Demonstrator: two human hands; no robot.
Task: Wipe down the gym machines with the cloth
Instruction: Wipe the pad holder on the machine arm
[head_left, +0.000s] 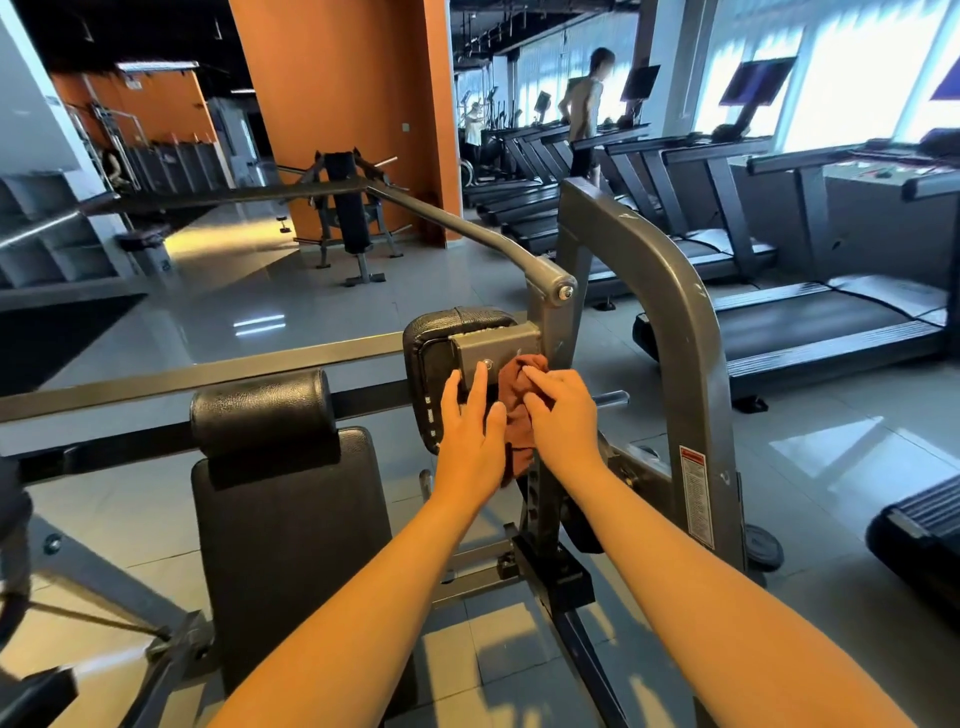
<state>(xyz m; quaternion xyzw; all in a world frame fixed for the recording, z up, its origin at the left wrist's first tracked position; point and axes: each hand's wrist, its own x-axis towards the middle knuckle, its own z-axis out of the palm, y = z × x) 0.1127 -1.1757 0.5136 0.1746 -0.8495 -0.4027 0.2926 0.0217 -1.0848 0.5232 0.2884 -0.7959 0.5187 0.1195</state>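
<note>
- Cloth (514, 426): one, brown and bunched, pressed against the grey upright of the nearest gym machine (691, 338). It sits between the two hands, with its lower end hanging loose.
- Left hand (467, 441): lies flat, its fingers (480, 376) straight and close together, resting on the metal bracket (498, 345). The thumb is just beside the cloth.
- Right hand (563, 421): its fingers (535, 374) are curled over the cloth, gripping it and holding it to the upright.
- Three black pads on this machine: a long back pad (291, 519), a roll pad (260, 410) above it, and a bracket pad (431, 353) under the left fingertips.
- One warning label (693, 499) on the curved frame.
- Treadmills (810, 322): a row of at least five to the right, along the windows.
- One person (584, 114) stands on a far treadmill.
- One orange pillar (343, 104), with one black bench (348, 218) in front of it.
</note>
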